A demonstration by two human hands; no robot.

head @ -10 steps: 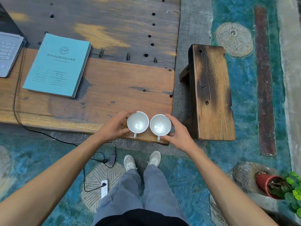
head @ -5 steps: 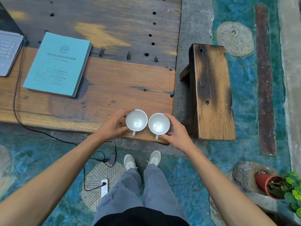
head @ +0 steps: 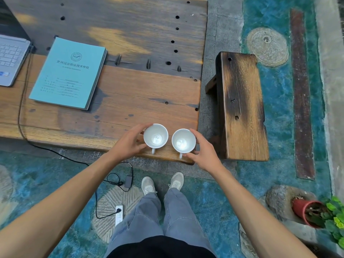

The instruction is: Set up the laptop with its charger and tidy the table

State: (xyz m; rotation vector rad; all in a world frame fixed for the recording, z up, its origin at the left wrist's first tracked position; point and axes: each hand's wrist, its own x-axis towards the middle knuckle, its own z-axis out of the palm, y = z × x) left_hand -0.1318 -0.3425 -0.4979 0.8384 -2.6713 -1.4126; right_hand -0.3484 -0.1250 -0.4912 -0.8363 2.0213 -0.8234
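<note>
worn wooden table [head: 130,101] on teal floor [head: 275,116]; bench [head: 242,108] beside.

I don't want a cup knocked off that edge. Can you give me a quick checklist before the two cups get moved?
1. Left hand curled round the left cup: ok.
2. Right hand curled round the right cup: ok.
3. Both cups empty, nothing to spill: ok.
4. Cups clear of the table edge: not ok, both stand at the near corner, handles pointing outward.
5. Free space farther in, right of the blue booklet: ok.
6. Cups already lifted off the wood: cannot tell.
</note>
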